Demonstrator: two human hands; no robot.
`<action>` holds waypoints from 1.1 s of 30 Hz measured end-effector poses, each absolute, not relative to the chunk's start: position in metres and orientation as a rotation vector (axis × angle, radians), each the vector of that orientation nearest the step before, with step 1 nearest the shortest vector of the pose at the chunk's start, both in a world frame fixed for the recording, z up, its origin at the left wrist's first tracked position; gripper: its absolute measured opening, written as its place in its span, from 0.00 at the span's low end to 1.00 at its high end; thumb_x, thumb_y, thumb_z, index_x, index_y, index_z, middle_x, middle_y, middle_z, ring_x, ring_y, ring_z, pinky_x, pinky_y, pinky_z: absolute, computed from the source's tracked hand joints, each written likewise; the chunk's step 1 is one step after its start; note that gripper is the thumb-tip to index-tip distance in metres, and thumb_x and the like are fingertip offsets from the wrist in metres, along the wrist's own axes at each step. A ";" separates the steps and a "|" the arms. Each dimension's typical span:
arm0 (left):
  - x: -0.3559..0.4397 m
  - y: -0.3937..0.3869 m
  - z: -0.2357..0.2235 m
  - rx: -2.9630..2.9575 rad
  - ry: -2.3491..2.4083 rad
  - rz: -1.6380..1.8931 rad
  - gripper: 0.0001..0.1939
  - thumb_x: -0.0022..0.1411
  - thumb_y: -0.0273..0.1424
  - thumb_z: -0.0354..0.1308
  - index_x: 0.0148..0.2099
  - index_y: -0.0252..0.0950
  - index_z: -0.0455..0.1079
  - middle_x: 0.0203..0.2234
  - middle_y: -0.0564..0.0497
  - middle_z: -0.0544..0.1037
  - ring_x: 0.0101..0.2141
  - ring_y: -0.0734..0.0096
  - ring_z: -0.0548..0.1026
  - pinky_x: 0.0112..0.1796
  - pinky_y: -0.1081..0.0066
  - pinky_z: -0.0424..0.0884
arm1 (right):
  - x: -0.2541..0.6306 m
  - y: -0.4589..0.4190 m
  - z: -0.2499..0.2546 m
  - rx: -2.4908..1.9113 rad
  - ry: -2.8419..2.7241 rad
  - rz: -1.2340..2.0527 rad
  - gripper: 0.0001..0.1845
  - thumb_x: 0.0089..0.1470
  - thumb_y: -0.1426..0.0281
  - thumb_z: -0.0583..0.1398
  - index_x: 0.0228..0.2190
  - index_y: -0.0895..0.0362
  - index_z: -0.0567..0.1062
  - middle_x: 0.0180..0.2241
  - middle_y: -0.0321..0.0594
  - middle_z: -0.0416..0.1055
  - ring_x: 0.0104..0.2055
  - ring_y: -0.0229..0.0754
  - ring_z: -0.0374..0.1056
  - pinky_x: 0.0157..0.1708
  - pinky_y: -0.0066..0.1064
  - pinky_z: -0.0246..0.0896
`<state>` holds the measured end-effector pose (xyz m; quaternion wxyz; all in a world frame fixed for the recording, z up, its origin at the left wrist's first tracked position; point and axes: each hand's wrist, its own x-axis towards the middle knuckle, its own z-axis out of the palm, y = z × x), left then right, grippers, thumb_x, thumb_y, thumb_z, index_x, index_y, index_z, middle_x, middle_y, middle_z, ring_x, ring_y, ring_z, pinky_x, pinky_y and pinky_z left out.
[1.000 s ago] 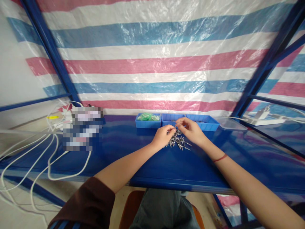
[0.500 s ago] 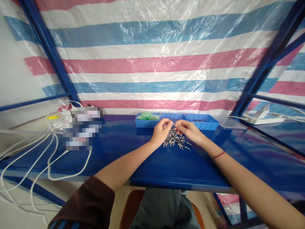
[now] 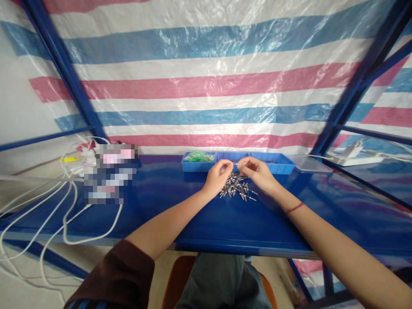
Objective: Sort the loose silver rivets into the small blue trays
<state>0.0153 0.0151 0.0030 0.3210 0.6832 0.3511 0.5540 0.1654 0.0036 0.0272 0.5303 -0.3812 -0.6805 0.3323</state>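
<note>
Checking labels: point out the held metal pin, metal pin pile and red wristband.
Held metal pin (image 3: 237, 163), head view: exposed middle.
Metal pin pile (image 3: 234, 185), head view: heap's middle.
Red wristband (image 3: 295, 208), head view: middle of visible band.

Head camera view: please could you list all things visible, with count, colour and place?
Striped sheet: one, red-white-blue, behind table
Frame bars: several, blue, both sides
Table: one, blue, centre
Bins: three, blue, row at table's back
Packet contents: uncounted, green, left bin
Metal pins: many, silver-grey, piled before bins
Held pin: one, silvery, between hands
Flat sheet or lid: one, clear, right of bins
Plug and strip: white, far right
Cables: several, white, left
Pixelated items: uncountable, left
Chair: one, orange-brown, below
Trousers: grey, below
Sleeve: one, dark brown, lower left
Wristband: one, red, right wrist
Left hand, right hand: bare, above pile
</note>
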 end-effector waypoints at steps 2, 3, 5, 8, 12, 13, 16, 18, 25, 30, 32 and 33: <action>0.015 0.013 0.004 1.853 0.962 1.440 0.09 0.61 0.35 0.50 0.37 0.35 0.67 0.31 0.52 0.73 0.28 0.76 0.71 0.34 0.75 0.67 | 0.167 0.005 0.028 -0.925 -1.664 0.709 0.15 0.44 0.58 0.61 0.25 0.58 0.69 0.23 0.35 0.66 0.26 0.35 0.61 0.30 0.30 0.58; 0.015 0.012 0.004 1.894 0.982 1.441 0.09 0.62 0.35 0.49 0.36 0.35 0.67 0.31 0.52 0.73 0.30 0.75 0.71 0.34 0.75 0.67 | 0.168 0.006 0.028 -0.943 -1.696 0.671 0.15 0.45 0.58 0.60 0.23 0.58 0.68 0.22 0.35 0.66 0.26 0.35 0.61 0.29 0.30 0.58; 0.015 0.011 0.003 1.986 1.040 1.441 0.11 0.63 0.36 0.48 0.38 0.36 0.67 0.32 0.51 0.74 0.33 0.73 0.71 0.37 0.73 0.67 | 0.172 0.009 0.028 -0.990 -1.749 0.581 0.16 0.48 0.57 0.58 0.21 0.58 0.68 0.21 0.35 0.65 0.25 0.36 0.60 0.28 0.29 0.57; 0.014 0.011 0.000 2.141 1.174 1.375 0.14 0.62 0.37 0.48 0.48 0.37 0.65 0.35 0.49 0.74 0.36 0.69 0.71 0.41 0.69 0.66 | 0.185 0.016 0.030 -1.120 -1.741 0.315 0.16 0.50 0.58 0.56 0.23 0.58 0.69 0.22 0.37 0.67 0.26 0.37 0.62 0.28 0.29 0.56; 0.012 0.006 -0.004 2.468 1.265 1.101 0.17 0.61 0.41 0.49 0.49 0.41 0.67 0.40 0.49 0.73 0.43 0.63 0.68 0.45 0.62 0.63 | 0.220 0.029 0.033 -1.439 -1.604 -0.110 0.14 0.50 0.61 0.54 0.26 0.58 0.72 0.25 0.42 0.71 0.27 0.42 0.65 0.31 0.32 0.57; 0.012 0.004 -0.004 2.542 1.262 1.030 0.17 0.61 0.43 0.48 0.48 0.43 0.68 0.41 0.49 0.73 0.45 0.62 0.67 0.46 0.61 0.62 | 0.229 0.032 0.032 -1.508 -1.576 -0.173 0.14 0.51 0.61 0.53 0.27 0.59 0.73 0.26 0.44 0.72 0.28 0.43 0.66 0.31 0.33 0.57; 0.012 -0.001 -0.003 2.674 1.233 0.856 0.19 0.59 0.47 0.48 0.47 0.46 0.71 0.44 0.50 0.72 0.48 0.59 0.64 0.46 0.58 0.60 | 0.253 0.040 0.027 -1.723 -1.505 -0.286 0.17 0.51 0.61 0.52 0.29 0.59 0.74 0.29 0.48 0.74 0.31 0.47 0.68 0.31 0.35 0.57; 0.012 -0.003 -0.002 2.706 1.215 0.767 0.21 0.58 0.50 0.48 0.47 0.48 0.71 0.46 0.50 0.71 0.49 0.57 0.62 0.47 0.56 0.58 | 0.261 0.044 0.022 -1.842 -1.538 -0.316 0.18 0.50 0.60 0.52 0.31 0.59 0.75 0.31 0.49 0.74 0.32 0.49 0.68 0.31 0.36 0.57; 0.013 -0.002 -0.002 2.759 1.233 0.752 0.14 0.59 0.43 0.51 0.42 0.46 0.74 0.43 0.51 0.73 0.46 0.59 0.63 0.45 0.59 0.57 | 0.251 0.048 0.018 -1.791 -1.665 -0.359 0.18 0.49 0.61 0.53 0.36 0.58 0.74 0.31 0.46 0.74 0.36 0.49 0.68 0.32 0.35 0.58; 0.015 -0.003 -0.001 2.755 1.263 0.754 0.12 0.59 0.40 0.52 0.40 0.45 0.74 0.41 0.52 0.73 0.44 0.61 0.65 0.43 0.60 0.59 | 0.236 0.039 0.025 -1.657 -1.754 -0.271 0.15 0.50 0.64 0.53 0.36 0.58 0.74 0.31 0.45 0.73 0.32 0.46 0.68 0.33 0.34 0.58; 0.015 -0.004 -0.001 2.747 1.292 0.743 0.11 0.58 0.37 0.53 0.40 0.44 0.73 0.41 0.52 0.73 0.44 0.61 0.65 0.42 0.60 0.60 | 0.230 0.035 0.028 -1.590 -1.787 -0.227 0.14 0.50 0.65 0.53 0.35 0.58 0.74 0.30 0.45 0.73 0.31 0.45 0.67 0.32 0.33 0.58; 0.015 -0.005 0.000 2.750 1.303 0.734 0.10 0.58 0.36 0.52 0.41 0.44 0.73 0.41 0.51 0.73 0.44 0.61 0.65 0.42 0.60 0.60 | 0.227 0.032 0.030 -1.558 -1.803 -0.211 0.14 0.50 0.65 0.53 0.34 0.58 0.74 0.30 0.45 0.73 0.30 0.44 0.67 0.32 0.33 0.58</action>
